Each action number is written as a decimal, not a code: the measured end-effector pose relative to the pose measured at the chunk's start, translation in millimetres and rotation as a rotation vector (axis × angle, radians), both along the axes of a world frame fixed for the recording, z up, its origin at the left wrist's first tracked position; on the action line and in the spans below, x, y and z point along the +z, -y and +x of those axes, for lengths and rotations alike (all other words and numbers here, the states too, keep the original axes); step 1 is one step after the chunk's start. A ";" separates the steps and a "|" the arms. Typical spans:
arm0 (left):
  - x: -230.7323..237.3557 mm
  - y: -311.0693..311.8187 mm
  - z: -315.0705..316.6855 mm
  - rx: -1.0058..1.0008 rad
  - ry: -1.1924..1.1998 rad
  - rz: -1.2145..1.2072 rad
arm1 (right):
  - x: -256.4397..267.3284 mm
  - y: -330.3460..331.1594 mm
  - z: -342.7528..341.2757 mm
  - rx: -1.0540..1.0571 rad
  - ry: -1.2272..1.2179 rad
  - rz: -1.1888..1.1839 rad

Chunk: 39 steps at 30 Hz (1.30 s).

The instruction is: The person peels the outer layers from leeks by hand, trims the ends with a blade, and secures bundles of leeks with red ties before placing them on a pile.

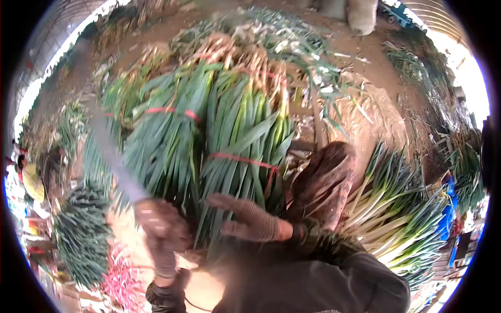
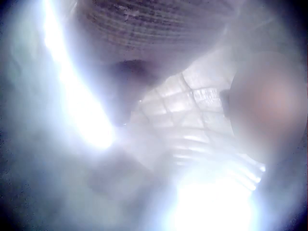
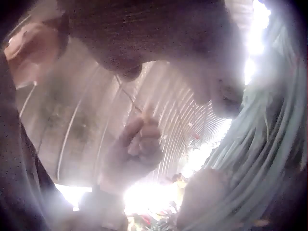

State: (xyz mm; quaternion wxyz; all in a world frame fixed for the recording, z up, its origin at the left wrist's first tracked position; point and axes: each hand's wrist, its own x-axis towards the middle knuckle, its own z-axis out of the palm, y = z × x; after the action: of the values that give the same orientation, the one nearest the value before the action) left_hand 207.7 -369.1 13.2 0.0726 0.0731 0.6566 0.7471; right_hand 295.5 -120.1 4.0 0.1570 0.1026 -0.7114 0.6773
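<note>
In the head view my gloved left hand grips a long knife, its blurred grey blade pointing up and away to the left. My gloved right hand has its fingers stretched out over the near leaf ends of a bundle of leeks bound with red tape. Beside that bundle lies another tied leek bundle. In the right wrist view the right glove fills the top, with long green leaves at the right. Glare washes out the left wrist view; the left glove shows at its top.
Loose leeks with white stems lie to the right, past my bent knee. At the left are more green leaves and a heap of pink ties. Leaf scraps cover the ground ahead, near pale sacks.
</note>
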 end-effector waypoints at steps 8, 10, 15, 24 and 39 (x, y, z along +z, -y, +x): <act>0.8 -186.1 32.7 -1.228 -0.339 -0.535 | -50.6 -65.9 69.1 -0.506 0.419 -0.619; -26.3 -213.4 3.3 -1.195 -1.060 -0.915 | -44.1 -96.2 94.9 -0.669 0.299 -0.635; -61.0 -277.4 -73.1 -0.814 -1.290 -1.210 | -16.4 -157.3 191.9 -0.717 0.504 -0.248; -56.0 -269.2 -87.3 -0.937 -1.307 -1.199 | -40.8 -100.8 280.8 -0.356 0.920 -0.183; -46.5 -271.4 -102.2 -0.905 -1.201 -1.185 | -15.0 -85.1 275.9 -0.199 1.214 -0.166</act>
State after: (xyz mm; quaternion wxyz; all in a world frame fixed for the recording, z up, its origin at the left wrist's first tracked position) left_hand 105.5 -97.7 -33.3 0.0308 0.6424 0.7650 0.0324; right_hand 571.4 -35.0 -11.0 -0.2059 -0.3802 -0.6250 0.6500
